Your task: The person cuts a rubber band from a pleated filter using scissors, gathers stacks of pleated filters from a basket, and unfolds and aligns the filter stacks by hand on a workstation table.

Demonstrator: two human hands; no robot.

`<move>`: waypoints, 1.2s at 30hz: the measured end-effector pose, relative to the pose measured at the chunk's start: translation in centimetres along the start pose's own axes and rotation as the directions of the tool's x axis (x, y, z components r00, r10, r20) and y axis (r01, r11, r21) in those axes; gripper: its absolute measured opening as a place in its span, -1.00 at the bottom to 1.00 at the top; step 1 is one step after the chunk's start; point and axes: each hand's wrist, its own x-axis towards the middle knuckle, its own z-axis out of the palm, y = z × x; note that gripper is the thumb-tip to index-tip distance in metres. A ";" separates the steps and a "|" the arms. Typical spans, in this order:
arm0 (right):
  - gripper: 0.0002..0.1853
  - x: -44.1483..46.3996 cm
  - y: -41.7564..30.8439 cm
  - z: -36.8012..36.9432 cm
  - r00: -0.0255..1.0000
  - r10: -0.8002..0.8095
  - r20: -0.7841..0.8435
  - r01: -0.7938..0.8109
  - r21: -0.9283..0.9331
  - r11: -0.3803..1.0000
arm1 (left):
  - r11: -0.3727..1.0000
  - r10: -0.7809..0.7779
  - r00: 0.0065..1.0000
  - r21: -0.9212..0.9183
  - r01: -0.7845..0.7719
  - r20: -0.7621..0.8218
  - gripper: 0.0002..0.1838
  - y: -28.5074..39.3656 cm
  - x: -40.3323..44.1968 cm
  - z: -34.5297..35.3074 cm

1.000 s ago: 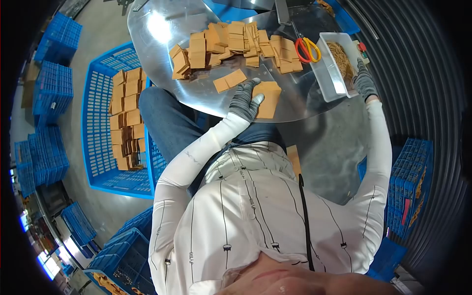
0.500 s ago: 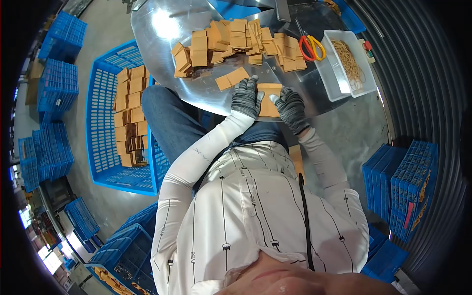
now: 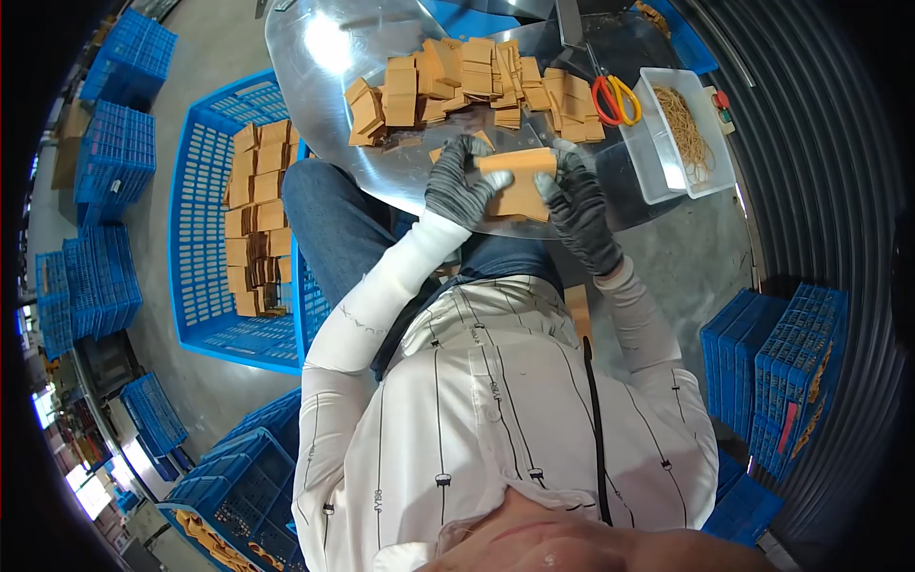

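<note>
My left hand [image 3: 457, 186], in a grey-and-black glove, grips the left side of a tan cardboard piece [image 3: 519, 186], with the thumb on its near face. On the opposite side my right hand [image 3: 579, 210], gloved alike, is closed on the piece, its thumb also pressed on the face. The cardboard is raised at the near edge of the metal table [image 3: 319, 114] and has a crease across its upper part. Partly hidden behind my left hand lies another flat cardboard piece [image 3: 484, 140]. Farther back is a heap of tan cardboard pieces [image 3: 477, 76].
Scissors with red and yellow handles [image 3: 616, 100] lie right of the heap, beside a white plastic bin [image 3: 656, 176] holding rubber bands [image 3: 684, 133]. A blue crate [image 3: 205, 334] with cardboard bundles [image 3: 257, 205] stands left of my leg. Stacked blue crates [image 3: 777, 372] stand at the right.
Both hands have lifted the cardboard piece off the table edge, and their fingers have closed around its sides. The camera view has shifted slightly.
</note>
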 end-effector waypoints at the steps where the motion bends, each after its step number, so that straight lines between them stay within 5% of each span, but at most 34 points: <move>1: -0.60 0.0 0.3 0.6 1.000 -0.009 -0.004 0.009 -0.030 0.999 | 0.997 0.074 0.997 -0.013 -0.074 -0.013 -0.64 0.6 0.3 0.0; 3: -0.63 -0.1 -0.5 2.1 0.990 0.143 0.002 -0.142 -0.045 0.989 | 0.973 0.225 0.973 -0.034 -0.227 -0.046 -0.64 1.8 0.9 0.2; 4: -0.64 -0.1 -1.2 2.9 0.976 0.218 0.007 -0.217 -0.054 0.975 | 0.947 0.286 0.956 0.171 -0.273 -0.061 -0.62 1.7 0.7 0.4; 7: -0.68 0.5 -2.4 4.5 0.993 0.111 -0.029 -0.112 -0.048 0.993 | 0.950 0.303 0.885 0.185 -0.252 -0.353 -0.51 -0.5 0.3 0.9; 8: -0.68 0.6 -3.1 4.4 0.992 0.126 -0.024 -0.127 -0.046 0.991 | 0.977 0.190 0.891 0.169 -0.130 -0.411 -0.52 -1.4 0.0 0.7; 12: -0.52 0.2 -1.3 4.0 0.996 0.059 0.062 -0.057 -0.030 0.998 | 0.975 0.082 0.963 0.221 -0.024 -0.258 -0.60 -2.5 -2.8 0.4; 14: -0.46 -1.3 -2.6 4.2 0.942 0.287 0.171 -0.300 0.053 0.952 | 0.978 0.103 0.941 0.206 -0.036 -0.323 -0.59 -1.1 -4.2 1.3; 16: -0.42 -3.4 -1.9 5.3 0.992 0.122 0.039 -0.124 0.038 0.992 | 0.974 0.171 0.933 0.200 -0.110 -0.316 -0.57 -1.3 -5.0 2.1; 17: -0.43 -4.1 -1.7 5.3 0.983 0.177 0.048 -0.179 0.033 0.983 | 0.982 0.039 0.949 0.189 0.022 -0.312 -0.61 -1.7 -5.9 2.6; 22: -0.50 -5.5 -1.8 4.9 0.952 0.257 0.167 -0.286 0.178 0.942 | 0.998 0.060 0.961 0.026 -0.055 -0.271 -0.51 -2.5 -5.4 1.9; 24: -0.52 -4.8 -2.2 5.0 0.988 0.127 0.091 -0.150 0.319 0.936 | 0.904 -0.313 0.949 -0.322 0.282 -0.046 -0.42 -1.2 -5.2 0.5; 25: -0.51 -4.4 -2.2 4.8 0.994 0.048 0.096 -0.068 0.220 0.973 | 0.768 -0.456 0.883 -0.454 0.451 0.106 -0.38 -0.2 -5.1 -0.1; 26: -0.50 -3.7 -1.9 4.8 0.993 -0.031 0.110 0.018 0.122 0.992 | 0.777 -0.462 0.882 -0.435 0.454 0.095 -0.31 0.2 -4.7 -0.2; 29: -0.46 -1.7 -1.6 5.5 0.987 -0.128 0.092 0.131 -0.028 0.991 | 0.951 -0.182 0.937 -0.297 0.089 -0.300 -0.44 -1.7 -3.2 -0.1; 32: -0.50 0.4 -2.1 6.0 0.987 -0.158 0.031 0.161 -0.138 0.977 | 0.971 -0.033 0.947 0.215 0.107 -0.320 -0.47 -1.8 -3.6 -0.7; 33: -0.56 0.9 -2.5 5.9 0.986 -0.166 0.007 0.164 -0.190 0.968 | 0.979 0.086 0.941 0.202 -0.020 -0.327 -0.46 -1.5 -3.6 -0.2; 35: -0.62 1.5 -4.1 7.2 0.992 0.118 0.033 -0.121 0.074 0.990 | 0.983 0.122 0.938 0.173 -0.068 -0.324 -0.48 -0.6 -3.5 -1.1; 36: -0.69 1.3 -4.2 7.7 0.996 -0.074 -0.045 0.075 0.031 0.997 | 0.987 0.099 0.955 0.152 -0.057 -0.280 -0.49 -0.7 -3.6 -1.6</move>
